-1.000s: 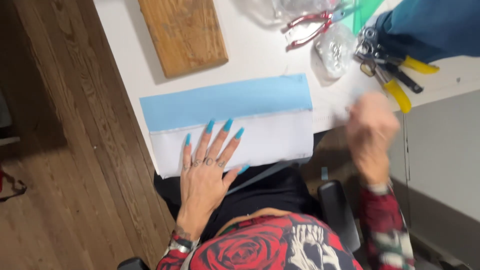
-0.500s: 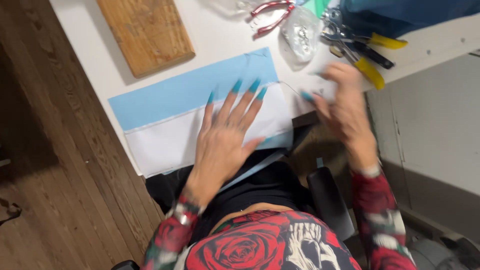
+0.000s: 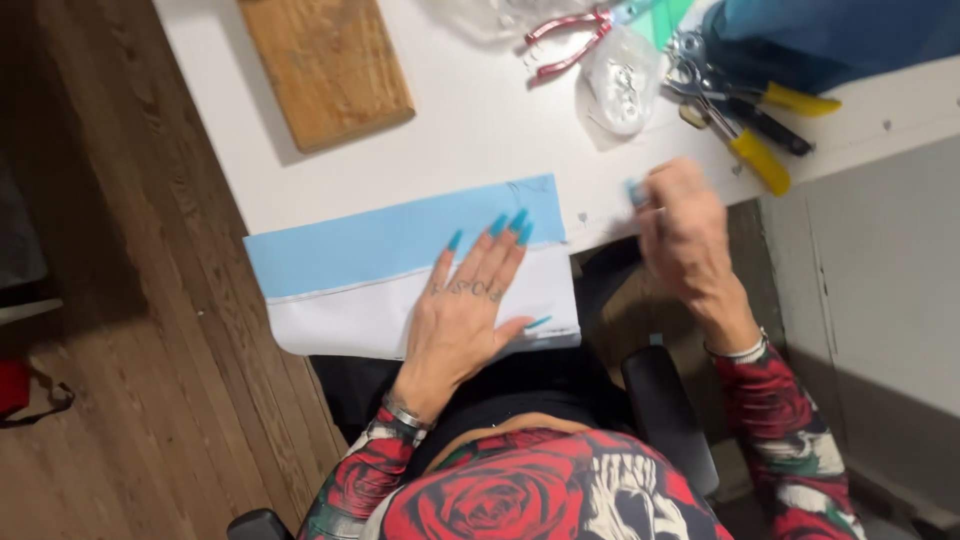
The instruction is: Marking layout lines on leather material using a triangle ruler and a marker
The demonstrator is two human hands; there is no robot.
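A folded cloth panel (image 3: 380,270), light blue above and white below, lies at the near edge of the white table (image 3: 480,130) and hangs over it. My left hand (image 3: 465,310) rests flat on its right half, fingers spread, long teal nails pointing up. My right hand (image 3: 680,225) hovers at the table edge right of the cloth, fingers curled together as if pinching something small; what it pinches is too blurred to tell. A thin thread trails at the cloth's top right corner.
A wooden board (image 3: 325,65) lies at the back left. Red-handled pliers (image 3: 565,45), a clear plastic bag of small parts (image 3: 622,85) and yellow-handled tools (image 3: 755,130) sit at the back right beside blue fabric (image 3: 830,35). Wooden floor is at left; a black chair arm (image 3: 665,410) is below.
The cloth has slid toward me and now overhangs the table edge more. My left hand came back down with it. My right hand stayed near the cloth's right end, fingers drawn together.
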